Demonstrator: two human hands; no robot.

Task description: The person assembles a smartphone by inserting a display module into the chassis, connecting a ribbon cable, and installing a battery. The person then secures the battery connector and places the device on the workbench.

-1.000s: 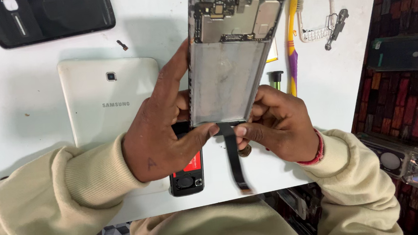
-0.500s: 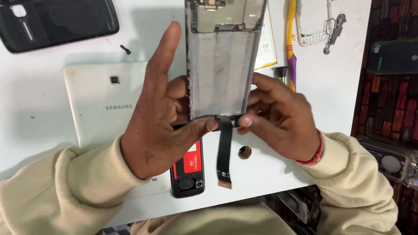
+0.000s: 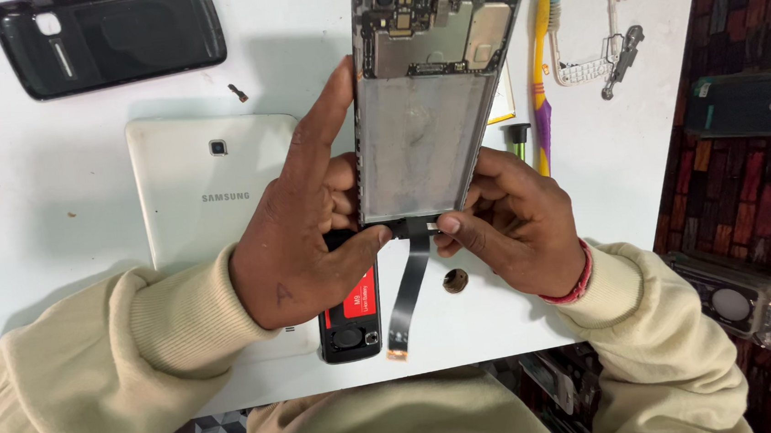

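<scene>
Cream sleeves reaching in from below | left hand [image 3: 300, 241] and right hand [image 3: 510, 225] both gripping opened phone frame [image 3: 427, 103] at its lower edge, long axis running away, circuit board end far | black flex cable [image 3: 409, 288] dangling toward viewer | red-labelled black phone [image 3: 353, 324] lying beneath | white tablet [image 3: 195, 190] left on white surface [image 3: 34, 180] | black back cover [image 3: 110, 41] farthest.
</scene>
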